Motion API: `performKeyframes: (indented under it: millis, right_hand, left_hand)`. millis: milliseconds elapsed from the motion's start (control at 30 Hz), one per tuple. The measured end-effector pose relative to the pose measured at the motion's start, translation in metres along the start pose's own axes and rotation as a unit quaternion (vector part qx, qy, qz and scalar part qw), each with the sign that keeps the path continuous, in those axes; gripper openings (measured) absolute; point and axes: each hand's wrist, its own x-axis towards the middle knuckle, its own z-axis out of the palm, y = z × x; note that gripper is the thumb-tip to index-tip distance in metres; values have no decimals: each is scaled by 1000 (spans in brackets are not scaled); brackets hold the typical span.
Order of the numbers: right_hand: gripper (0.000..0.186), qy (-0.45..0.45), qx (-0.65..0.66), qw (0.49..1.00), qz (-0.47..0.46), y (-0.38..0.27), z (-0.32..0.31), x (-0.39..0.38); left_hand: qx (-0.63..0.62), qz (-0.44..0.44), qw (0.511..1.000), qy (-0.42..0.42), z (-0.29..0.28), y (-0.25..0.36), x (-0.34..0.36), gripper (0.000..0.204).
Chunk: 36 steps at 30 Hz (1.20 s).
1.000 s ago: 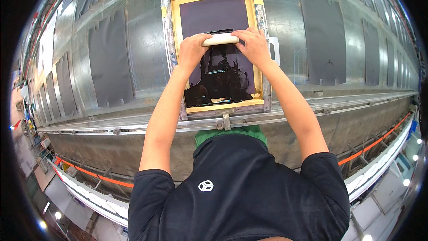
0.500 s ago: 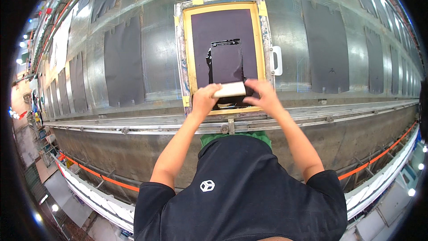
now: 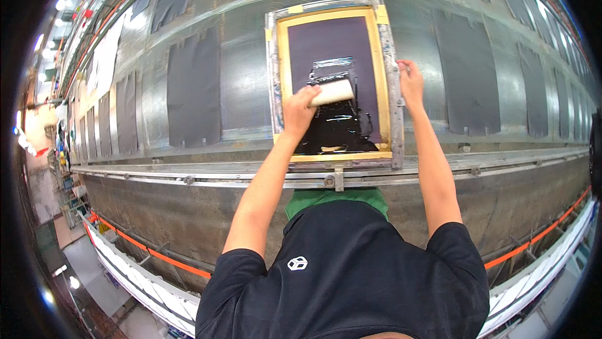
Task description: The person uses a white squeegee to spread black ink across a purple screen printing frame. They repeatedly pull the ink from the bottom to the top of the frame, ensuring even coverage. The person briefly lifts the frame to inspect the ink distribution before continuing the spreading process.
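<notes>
My left hand point(image 3: 300, 112) is closed round the left end of a cream-coloured squeegee point(image 3: 333, 92), which stands tilted on the mesh of a printing screen. The screen frame point(image 3: 397, 132) is grey and ink-stained, with yellow tape along its inner border. Wet black ink point(image 3: 332, 127) covers the mesh on the near side of the squeegee, and a glossy ink outline shows beyond it. At the frame's right edge my right hand point(image 3: 411, 83) has its fingers curled round the side handle, which they mostly hide.
Dark rectangular sheets point(image 3: 194, 88) lie in rows on the long metal table point(image 3: 241, 88), on both sides of the screen. A metal rail point(image 3: 251, 179) runs along the table's near edge. Behind me stretch an orange bar point(image 3: 150, 251) and a white-covered rack point(image 3: 135, 286).
My right hand has left the squeegee and moved right to the frame's side handle. The squeegee has moved away from me in my left hand, and more black ink shows on the near mesh.
</notes>
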Motion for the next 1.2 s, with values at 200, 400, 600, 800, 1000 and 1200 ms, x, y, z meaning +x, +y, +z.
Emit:
performKeyframes:
  millis: [200,400,600,800,1000,1200]
  right_hand:
    - [23,49,4,996,-74,-60,43,-29]
    - [25,44,31,994,-92,-128,205,-104]
    - [23,44,67,994,-79,-198,333,-177]
    - [20,31,43,996,-65,-224,367,-195]
    - [25,65,-33,992,-100,-201,401,-191]
    - [29,-73,-131,988,43,-224,377,-190]
  left_hand:
    - [-24,-28,999,21,-59,-11,-53,49]
    - [50,-25,998,38,-194,-118,-99,45]
    - [105,-8,994,-22,-334,-227,-140,50]
    - [34,-58,997,-28,-362,-249,-152,48]
    - [11,-52,998,-42,-366,-274,-156,50]
    - [32,-14,998,-59,-357,-292,-120,52]
